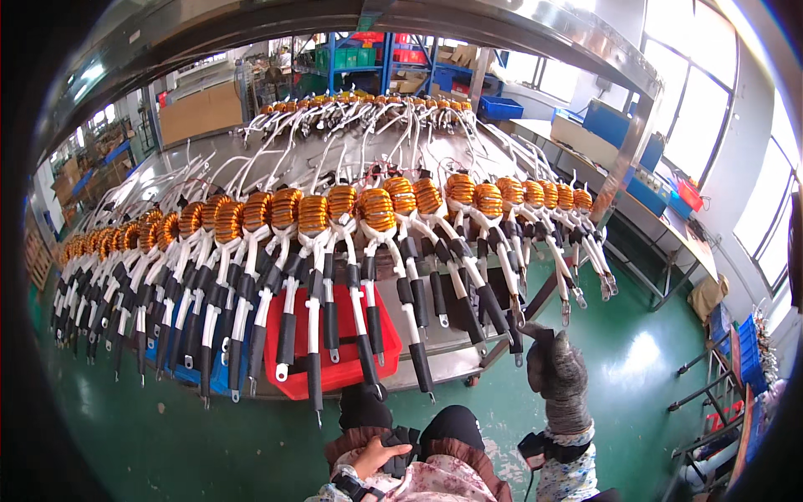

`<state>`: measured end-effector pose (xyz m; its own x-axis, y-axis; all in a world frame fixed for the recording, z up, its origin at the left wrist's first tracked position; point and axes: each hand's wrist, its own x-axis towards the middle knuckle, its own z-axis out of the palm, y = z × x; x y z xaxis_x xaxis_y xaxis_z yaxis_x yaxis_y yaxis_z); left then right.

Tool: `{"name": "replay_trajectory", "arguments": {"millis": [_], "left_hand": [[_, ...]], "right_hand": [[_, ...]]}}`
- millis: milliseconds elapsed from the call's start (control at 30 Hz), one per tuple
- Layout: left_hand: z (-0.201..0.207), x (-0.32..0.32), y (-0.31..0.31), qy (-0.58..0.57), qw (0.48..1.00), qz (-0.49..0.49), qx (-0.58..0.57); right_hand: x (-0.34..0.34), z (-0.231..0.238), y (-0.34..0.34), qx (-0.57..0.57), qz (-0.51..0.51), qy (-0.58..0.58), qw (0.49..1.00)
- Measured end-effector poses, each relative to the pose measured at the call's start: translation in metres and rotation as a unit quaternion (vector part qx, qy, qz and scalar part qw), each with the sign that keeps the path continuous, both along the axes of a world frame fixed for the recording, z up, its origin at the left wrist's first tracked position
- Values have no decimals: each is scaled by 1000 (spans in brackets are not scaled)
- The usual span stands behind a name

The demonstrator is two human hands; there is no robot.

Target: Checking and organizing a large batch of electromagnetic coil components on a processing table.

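My bare left hand (376,457) is closed around a bunch of short black sleeves (404,442), held low against my lap. To the right, my right hand (559,368) wears a grey glove with dark fingers. Its fingers are bent together beside a metal lug (519,319) at the end of a hanging lead; what they pinch is too dark to make out. Copper-wound ring coils (377,209) line the table edge, their white leads dangling over it. Black sleeves cover many leads at the left and middle; several leads (555,249) at the far right show bare white with lugs.
The metal table (201,159) carries another row of coils (360,100) at the back. A red bin (288,381) and a blue bin (180,356) sit beneath the leads. A steel frame (623,159) rises at the right, before a side bench (669,234).
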<state>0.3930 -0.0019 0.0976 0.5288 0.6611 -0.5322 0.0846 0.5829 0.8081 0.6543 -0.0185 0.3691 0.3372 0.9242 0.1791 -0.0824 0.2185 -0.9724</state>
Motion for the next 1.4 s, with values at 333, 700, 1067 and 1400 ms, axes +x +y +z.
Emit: {"name": "replay_trajectory", "arguments": {"millis": [333,700,1067,1400], "left_hand": [[-12,-1,0,-34,999,13,7],[-7,-2,1,-42,999,25,-23],[-4,-2,1,-83,996,20,-21],[81,-5,8,370,888,-207,-176]], "right_hand": [[-15,27,-7,-86,-55,-129,986],[-40,46,-3,-185,-27,13,982],[-16,52,26,-121,20,196,973],[0,50,51,-127,18,199,972]]}}
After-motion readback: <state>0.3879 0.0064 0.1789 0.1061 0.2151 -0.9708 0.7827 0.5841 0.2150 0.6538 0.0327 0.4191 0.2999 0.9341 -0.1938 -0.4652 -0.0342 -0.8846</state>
